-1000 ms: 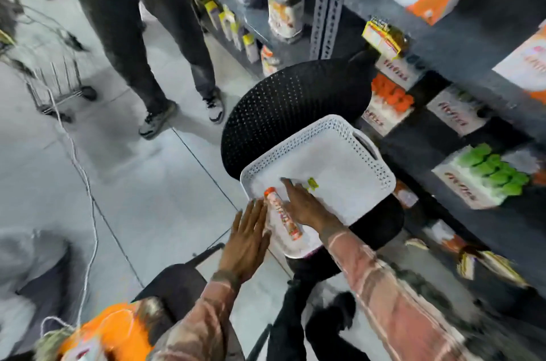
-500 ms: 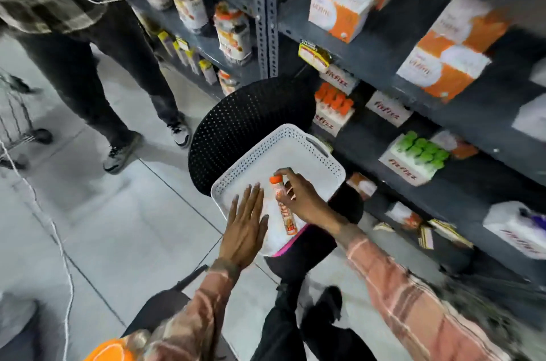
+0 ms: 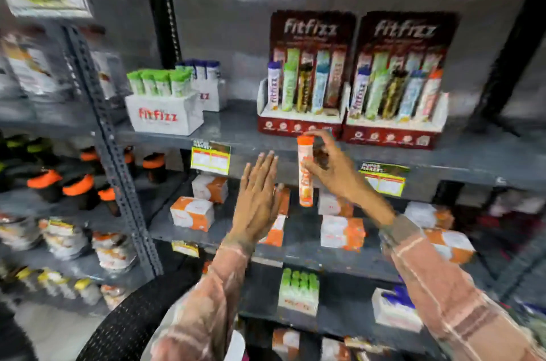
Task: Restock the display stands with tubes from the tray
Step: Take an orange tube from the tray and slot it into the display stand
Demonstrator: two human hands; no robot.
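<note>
Upright, orange tube [image 3: 305,171] in right hand [image 3: 334,171] below stocked display stands [image 3: 301,124].

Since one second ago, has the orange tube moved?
Yes. The orange tube has gone up from the tray; the right hand now holds it upright just below the left display stand.

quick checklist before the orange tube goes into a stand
1. Grip: right hand holds the orange tube - ok.
2. Tube upright, cap up - ok.
3. Left hand free, open, clear of the tube - ok.
4. Empty slot in the left stand - cannot tell, too blurred.
5. Tube at slot height - not ok, it sits below the stand, in front of the shelf edge.
6. Right stand has an orange tube already - ok.
</note>
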